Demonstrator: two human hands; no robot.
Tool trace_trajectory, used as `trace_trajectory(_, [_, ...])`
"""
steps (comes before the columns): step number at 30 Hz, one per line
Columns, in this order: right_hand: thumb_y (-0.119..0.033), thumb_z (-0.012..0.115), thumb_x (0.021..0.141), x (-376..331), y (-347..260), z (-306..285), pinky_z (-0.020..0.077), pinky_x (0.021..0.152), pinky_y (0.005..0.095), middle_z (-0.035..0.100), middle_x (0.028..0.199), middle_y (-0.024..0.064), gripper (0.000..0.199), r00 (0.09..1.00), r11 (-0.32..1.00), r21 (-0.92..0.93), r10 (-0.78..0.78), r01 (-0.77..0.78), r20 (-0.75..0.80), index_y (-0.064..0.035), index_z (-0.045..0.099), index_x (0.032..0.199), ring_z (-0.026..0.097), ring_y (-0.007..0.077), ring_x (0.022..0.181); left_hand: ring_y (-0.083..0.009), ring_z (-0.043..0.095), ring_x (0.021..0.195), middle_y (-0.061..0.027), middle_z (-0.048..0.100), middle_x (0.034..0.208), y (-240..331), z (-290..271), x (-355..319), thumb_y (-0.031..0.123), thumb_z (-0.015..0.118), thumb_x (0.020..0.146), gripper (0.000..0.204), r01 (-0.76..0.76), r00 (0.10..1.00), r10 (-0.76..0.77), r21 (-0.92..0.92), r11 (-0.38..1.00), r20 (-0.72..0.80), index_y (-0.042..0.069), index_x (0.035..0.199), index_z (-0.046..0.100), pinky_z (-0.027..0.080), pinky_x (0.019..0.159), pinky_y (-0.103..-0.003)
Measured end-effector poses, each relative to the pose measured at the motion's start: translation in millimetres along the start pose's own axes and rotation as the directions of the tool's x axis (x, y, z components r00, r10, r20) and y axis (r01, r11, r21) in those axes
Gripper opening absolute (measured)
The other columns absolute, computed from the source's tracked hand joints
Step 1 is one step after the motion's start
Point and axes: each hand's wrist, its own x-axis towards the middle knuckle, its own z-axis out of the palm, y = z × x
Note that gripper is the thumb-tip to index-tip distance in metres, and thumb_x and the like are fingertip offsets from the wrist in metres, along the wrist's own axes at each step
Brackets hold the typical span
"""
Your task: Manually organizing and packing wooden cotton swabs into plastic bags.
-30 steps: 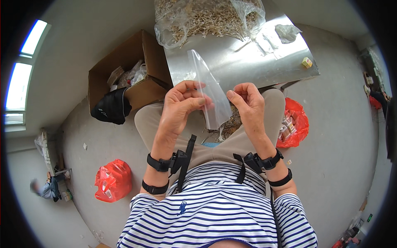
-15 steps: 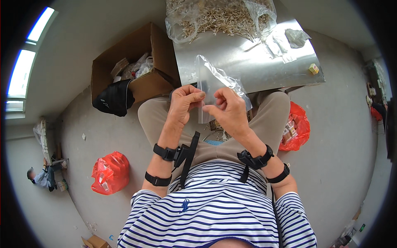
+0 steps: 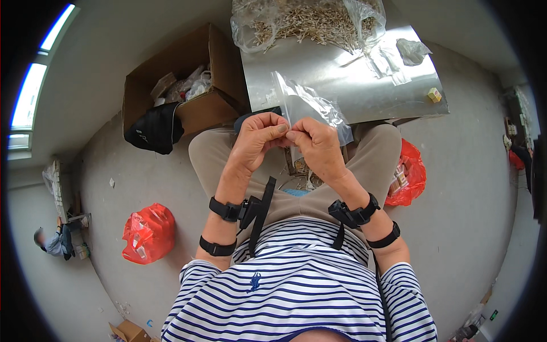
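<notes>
A clear plastic bag [image 3: 319, 105] hangs between my hands above my lap, its upper part lying over the near edge of the metal table. My left hand [image 3: 257, 137] pinches the bag's edge between thumb and fingers. Right beside it, my right hand [image 3: 317, 145] grips the same edge, and the fingertips of both hands meet. Light glints off the creased film. The exact spot of the pinch is covered by my fingers.
The metal table [image 3: 336, 80] bears a large open bag of thin pale sticks [image 3: 313, 25], crumpled plastic [image 3: 412, 51] and a small yellow box [image 3: 434, 95]. A cardboard box [image 3: 225, 74] with a dark cloth [image 3: 154, 131] stands left. Red bags [image 3: 149, 233] flank me on the floor. A person [image 3: 54, 242] sits far left.
My right hand has moved left and closed on the bag's edge, meeting my left hand. The bag has shifted slightly to the right.
</notes>
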Motion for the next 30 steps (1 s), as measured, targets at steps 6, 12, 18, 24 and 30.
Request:
trace_trajectory(6, [-0.003, 0.062, 0.086, -0.2, 2.2, -3.1, 0.0485, 0.06, 0.0374, 0.064, 0.073, 0.0179, 0.009, 0.999, 0.999, 0.033, 0.031, -0.032, 0.027, 0.004, 0.059, 0.082, 0.062, 0.0317, 0.064, -0.0127, 0.067, 0.072, -0.0046, 0.068, 0.084, 5.0, 1.1, -0.1, 0.009, 0.067, 0.09, 0.007, -0.015, 1.0, 0.014, 0.088, 0.996, 0.015, 0.002, 0.09, 0.066, 0.056, 0.07, -0.025])
trace_trajectory(12, [-0.002, 0.059, 0.088, 0.2, 0.5, -5.2, 0.0468, 0.06, 0.039, 0.061, 0.069, 0.0169, 0.01, 0.998, 0.998, -0.028, -0.047, 0.048, 0.049, 0.0029, 0.057, 0.08, 0.06, 0.0315, 0.063, -0.0121, 0.065, 0.07, -0.0042, 0.067, 0.081, 2.6, 2.2, 0.0, 0.007, 0.063, 0.089, 0.005, -0.03, 0.999, 0.029, 0.105, 0.994, 0.018, 0.002, 0.088, 0.064, 0.054, 0.07, -0.025])
trace_trajectory(18, [-0.008, 0.06, 0.092, 3.6, -4.9, -14.5, 0.0463, 0.058, 0.0298, 0.06, 0.065, 0.0083, 0.013, 0.969, 0.973, 0.131, 0.164, -0.189, 0.183, 0.0017, 0.061, 0.084, 0.057, 0.0148, 0.061, -0.0113, 0.063, 0.071, -0.0033, 0.065, 0.08, 4.8, 1.9, -2.0, 0.007, 0.062, 0.088, 0.005, -0.021, 0.997, 0.019, 0.023, 1.0, 0.074, 0.003, 0.087, 0.063, 0.052, 0.07, -0.025])
trace_trajectory(24, [-0.01, 0.058, 0.095, 4.1, -8.8, -19.6, 0.0449, 0.059, 0.0224, 0.059, 0.07, 0.0003, 0.016, 0.928, 0.86, 0.392, 0.214, -0.327, 0.304, -0.0009, 0.061, 0.082, 0.054, 0.0073, 0.064, -0.0127, 0.063, 0.073, -0.0043, 0.065, 0.084, 5.5, 1.9, -2.8, 0.004, 0.062, 0.086, 0.004, -0.01, 0.994, 0.015, -0.04, 0.999, 0.107, 0.001, 0.09, 0.063, 0.053, 0.071, -0.028])
trace_trajectory(30, [-0.011, 0.062, 0.09, 0.4, -6.0, -14.6, 0.0451, 0.055, 0.0284, 0.06, 0.062, 0.0069, 0.016, 0.967, 0.966, 0.176, 0.154, -0.191, 0.204, 0.0019, 0.061, 0.081, 0.056, 0.0124, 0.058, -0.0117, 0.062, 0.073, -0.0023, 0.063, 0.082, 5.1, 3.6, -3.1, 0.003, 0.064, 0.083, 0.005, -0.011, 0.997, 0.013, -0.028, 1.0, 0.079, 0.003, 0.088, 0.063, 0.053, 0.07, -0.028])
